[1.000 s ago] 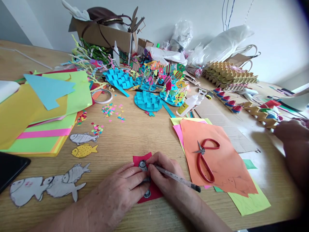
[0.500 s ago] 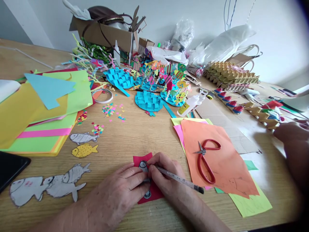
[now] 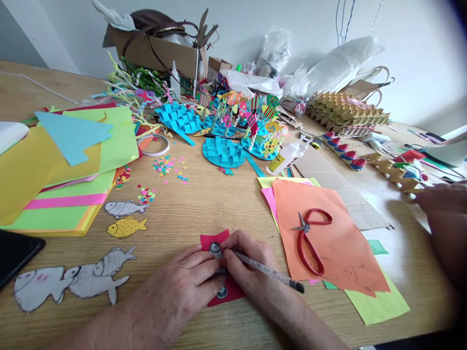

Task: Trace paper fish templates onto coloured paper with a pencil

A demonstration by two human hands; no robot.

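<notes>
My left hand (image 3: 199, 277) lies with its fingers flat over a small grey fish cutout (image 3: 215, 249), pressing it onto a piece of red paper (image 3: 237, 290). The fish's head and tail show; its middle is under my fingers. Closed round a pen (image 3: 270, 270) with a clear barrel and a dark end is my right hand (image 3: 251, 262). The pen's tip is hidden behind my fingers at the cutout's edge. To the right, red-handled scissors (image 3: 305, 238) rest spread on orange paper (image 3: 339, 243) with a faint fish outline drawn on it.
Paper fish cutouts, grey (image 3: 40, 289) and yellow (image 3: 127, 227), lie at left below confetti (image 3: 170, 166). Coloured sheets (image 3: 65, 199) are stacked beside a black device (image 3: 16, 255). Behind stand blue woven paper pieces (image 3: 224, 153) and glue bottles (image 3: 282, 158). Another person's hand (image 3: 441, 199) reaches in at right.
The view has shifted very slightly. The pen's rear end sits a little further left; both hands keep nearly the same place on the red paper.
</notes>
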